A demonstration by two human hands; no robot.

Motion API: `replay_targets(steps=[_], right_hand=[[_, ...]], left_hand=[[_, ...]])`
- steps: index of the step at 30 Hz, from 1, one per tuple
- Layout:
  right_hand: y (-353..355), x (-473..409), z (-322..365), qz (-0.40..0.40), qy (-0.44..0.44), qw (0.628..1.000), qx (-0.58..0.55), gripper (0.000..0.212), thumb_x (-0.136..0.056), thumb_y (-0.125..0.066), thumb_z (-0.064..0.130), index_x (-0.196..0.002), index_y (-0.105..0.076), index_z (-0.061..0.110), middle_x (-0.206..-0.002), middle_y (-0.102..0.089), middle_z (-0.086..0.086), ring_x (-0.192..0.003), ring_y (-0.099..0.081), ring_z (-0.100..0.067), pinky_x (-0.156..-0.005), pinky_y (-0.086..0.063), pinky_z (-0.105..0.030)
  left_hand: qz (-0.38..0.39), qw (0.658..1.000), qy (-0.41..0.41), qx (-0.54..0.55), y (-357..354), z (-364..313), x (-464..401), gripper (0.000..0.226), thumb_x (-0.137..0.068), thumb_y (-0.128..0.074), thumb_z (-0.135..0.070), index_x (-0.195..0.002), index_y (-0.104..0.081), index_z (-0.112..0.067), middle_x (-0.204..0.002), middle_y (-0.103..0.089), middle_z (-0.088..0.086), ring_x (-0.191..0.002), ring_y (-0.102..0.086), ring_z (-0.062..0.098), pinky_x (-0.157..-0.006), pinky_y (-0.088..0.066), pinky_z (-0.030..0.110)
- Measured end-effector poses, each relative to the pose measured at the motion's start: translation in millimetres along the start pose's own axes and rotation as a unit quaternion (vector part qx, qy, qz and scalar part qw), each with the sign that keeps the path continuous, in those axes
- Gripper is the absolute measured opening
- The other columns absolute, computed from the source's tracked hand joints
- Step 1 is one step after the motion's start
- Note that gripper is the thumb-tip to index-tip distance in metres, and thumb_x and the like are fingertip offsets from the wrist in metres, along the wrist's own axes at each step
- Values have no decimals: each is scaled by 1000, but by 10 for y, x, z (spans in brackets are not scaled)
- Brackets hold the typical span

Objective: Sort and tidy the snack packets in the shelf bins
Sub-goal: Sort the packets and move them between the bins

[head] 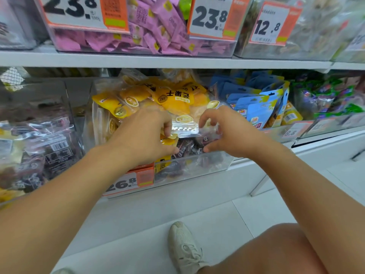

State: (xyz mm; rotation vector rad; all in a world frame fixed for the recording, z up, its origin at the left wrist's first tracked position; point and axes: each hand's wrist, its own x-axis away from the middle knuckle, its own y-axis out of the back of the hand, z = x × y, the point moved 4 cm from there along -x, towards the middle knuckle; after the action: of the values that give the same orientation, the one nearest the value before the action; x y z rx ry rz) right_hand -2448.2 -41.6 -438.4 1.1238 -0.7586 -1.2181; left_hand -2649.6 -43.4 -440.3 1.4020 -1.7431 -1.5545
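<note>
Both hands are in the middle bin [197, 171], the clear one on the lower shelf. The left hand [146, 133] is curled round the left end of a clear-topped packet [185, 129], thumb underneath, fingers over its sealed strip. The right hand [223, 131] pinches the same packet at its right end, fingers bent over the top, thumb below. The packet sits at the front of the middle bin, just above a layer of dark snack packets [187, 149].

Behind it, in the middle bin, a heap of yellow packets [173, 97] with black Chinese characters and gold oval seals. On the bin's front, an orange-and-white price tag [128, 181] reads 26.8.

Right of the middle bin, blue pouches [258, 109] stand upright, "Dole" readable on them. Left of it, another clear bin holds dark packets with barcodes [57, 151].

Above the middle bin, on the upper shelf, pink packets [158, 26] fill a clear bin tagged 23.8; further right a tag [270, 26] reads 12.8.
</note>
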Motion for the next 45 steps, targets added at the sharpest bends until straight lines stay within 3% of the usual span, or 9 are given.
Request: replay_targets(steps=[4, 12, 17, 22, 28, 31, 38, 42, 45], right_hand=[[-29, -60, -2, -149, -45, 984, -90, 43, -60, -95, 19, -82, -58, 24, -90, -56, 3, -76, -55, -14, -63, -49, -34], [108, 79, -344, -228, -178, 925, -248, 56, -53, -98, 16, -77, -48, 20, -78, -66, -3, -75, -67, -20, -76, -57, -47], [-28, 118, -148, -5, -211, 975, -76, 47, -59, -94, 44, -88, -66, 20, -84, -64, 6, -82, -61, -13, -67, -46, -25], [-72, 25, -107, 45, -196, 978, -55, 62, -67, -91, 37, -117, -64, 13, -110, -66, 0, -100, -59, -18, -83, -49, -28], [-10, 16, -44, 7, -89, 994, -70, 19, -66, -92, 23, -76, -76, 22, -70, -67, 6, -64, -60, -6, -52, -43, -16], [-94, 62, 45, 39, -26, 989, -140, 12, -78, -84, 17, -75, -73, 14, -72, -69, 3, -62, -60, -4, -63, -52, -23], [-16, 21, 191, -48, -53, 875, -479, 7, -89, -69, 4, -83, -66, 4, -89, -73, -21, -79, -73, -22, -69, -63, -35], [39, 29, 29, 1, -84, 989, -121, 24, -89, -71, 25, -79, -73, 4, -67, -66, -5, -68, -62, -20, -65, -52, -26], [-24, 45, -47, 132, -95, 978, 128, 31, -98, -56, 31, -106, -73, 6, -102, -66, -12, -100, -58, -26, -82, -49, -31]], left_hand=[[51, 995, -76, 28, -123, -246, -52, 9, -86, -74, -40, -93, -74, -36, -93, -49, -10, -94, -51, 15, -79, -46, 38], [39, 984, -62, -163, -386, -302, -129, 44, -98, -53, -47, -137, -50, -28, -110, -27, 0, -109, -34, 24, -86, -33, 36], [26, 991, -61, -113, -244, -227, -142, 70, -92, -62, -47, -151, -26, -43, -106, -24, -4, -97, -27, 15, -80, -35, 34], [56, 986, -42, -154, -198, -129, -110, 64, -87, -65, -52, -146, -43, -38, -105, -26, -3, -97, -26, 16, -85, -37, 35], [56, 987, -53, -144, -207, -118, -99, 73, -82, -70, -53, -147, -39, -40, -107, -26, -4, -102, -33, 18, -85, -36, 33], [62, 989, -51, -125, -220, -78, -99, 70, -82, -73, -47, -145, -43, -40, -107, -28, -4, -105, -36, 18, -81, -36, 32], [9, 978, 9, 209, 21, -66, -136, 24, -80, -82, -31, -100, -67, -32, -92, -62, -15, -77, -58, -3, -66, -43, 20], [-38, 983, 34, 176, -61, -33, -112, 17, -85, -77, -33, -88, -60, -32, -94, -62, -14, -75, -61, 4, -69, -46, 28], [-8, 987, 59, 151, -33, 40, -123, 20, -86, -76, -33, -87, -58, -24, -92, -60, -8, -79, -58, 12, -62, -42, 26]])
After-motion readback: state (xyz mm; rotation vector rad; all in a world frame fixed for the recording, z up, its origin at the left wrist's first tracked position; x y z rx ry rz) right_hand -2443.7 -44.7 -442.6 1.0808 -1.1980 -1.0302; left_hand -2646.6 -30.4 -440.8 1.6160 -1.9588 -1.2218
